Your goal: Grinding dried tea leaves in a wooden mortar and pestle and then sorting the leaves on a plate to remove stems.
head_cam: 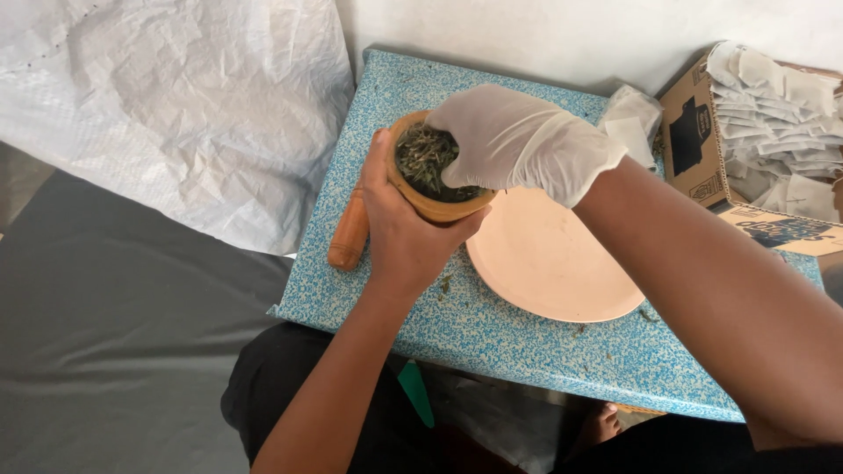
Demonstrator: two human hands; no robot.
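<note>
My left hand (402,226) is bare and wraps around a small wooden mortar (432,204), holding it tilted above the blue speckled board (492,333). The mortar is full of dried green leaves (421,156). My right hand (518,140) wears a white glove and reaches into the mortar's mouth, fingers down among the leaves. A pale pink plate (549,263) lies flat on the board just right of the mortar. A wooden pestle (349,235) lies on the board to the left, partly behind my left hand.
A cardboard box (694,132) packed with several white paper sachets (777,96) stands at the back right. A loose sachet (634,123) lies beside it. A white woven sack (176,105) covers the upper left, over grey cloth (114,325). Leaf crumbs dot the board.
</note>
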